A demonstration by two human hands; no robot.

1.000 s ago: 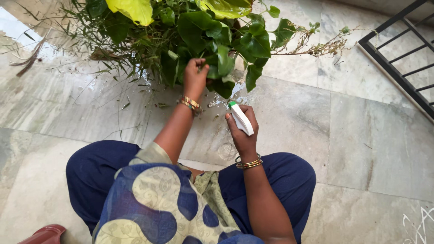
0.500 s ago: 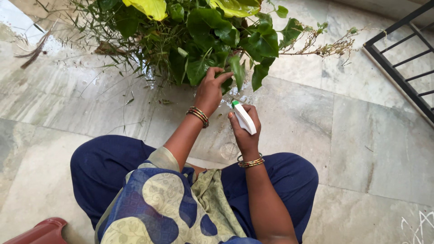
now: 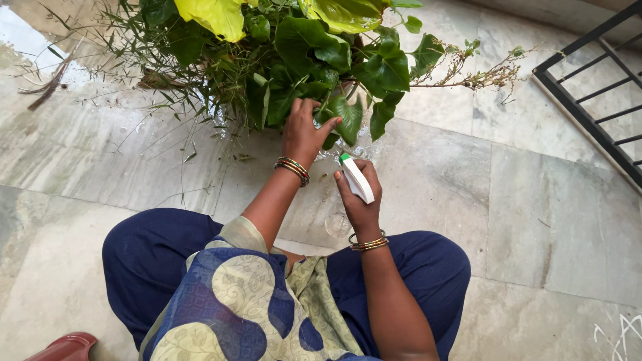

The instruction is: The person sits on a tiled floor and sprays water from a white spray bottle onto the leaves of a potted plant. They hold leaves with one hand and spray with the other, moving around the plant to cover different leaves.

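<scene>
Head view: left hand [image 3: 304, 137] pinches glossy green leaf [image 3: 348, 119]; right hand [image 3: 360, 200] grips white spray bottle [image 3: 356, 178].

Green leaves [image 3: 304, 40], white green-tipped spray bottle [image 3: 356, 178], navy trousers [image 3: 144, 257]

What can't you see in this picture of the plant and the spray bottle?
Head view:
- Plant: its pot or base is hidden by leaves; its top is cut off by the upper edge.
- Spray bottle: the body is hidden inside the right hand.
- Left hand: the fingers' tips vanish among the leaves.
- Red thing: cut off by the bottom edge.
</scene>
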